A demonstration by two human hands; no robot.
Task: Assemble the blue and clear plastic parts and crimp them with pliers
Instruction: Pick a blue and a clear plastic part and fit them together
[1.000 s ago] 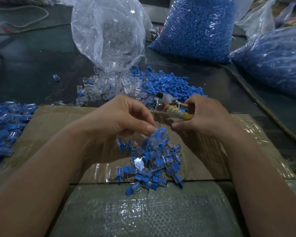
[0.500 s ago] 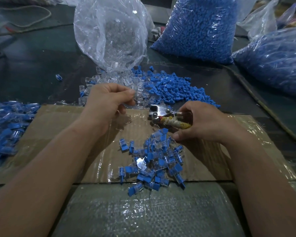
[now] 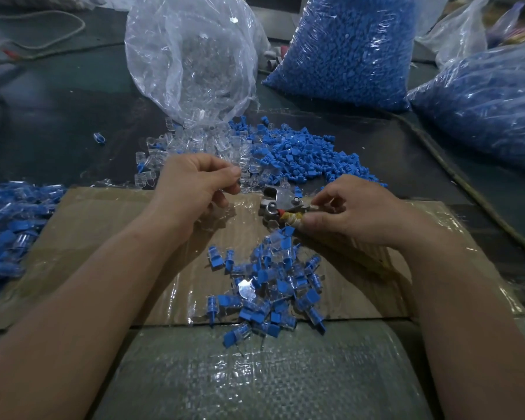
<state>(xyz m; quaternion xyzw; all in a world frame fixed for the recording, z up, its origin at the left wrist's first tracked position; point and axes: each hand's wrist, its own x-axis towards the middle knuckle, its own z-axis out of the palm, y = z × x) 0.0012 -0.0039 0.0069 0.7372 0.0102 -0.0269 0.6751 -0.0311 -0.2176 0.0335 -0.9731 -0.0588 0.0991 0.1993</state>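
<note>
Right hand [image 3: 356,215] grips pliers [image 3: 278,202] by the wrapped handles; the head is over the cardboard [image 3: 103,237], just beyond the assembled pile [image 3: 273,283]. Left hand [image 3: 194,189] is curled, its fingertips at the edge of the clear parts [image 3: 191,145]; cannot tell if it pinches one.

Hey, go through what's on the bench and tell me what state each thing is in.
left hand: fingers curled at the clear parts, grasp unclear
right hand: gripping the pliers
pliers: held, jaw opening unclear
clear bag: on its side, mouth open, parts spilled out
blue bags: full, tops out of view
</note>
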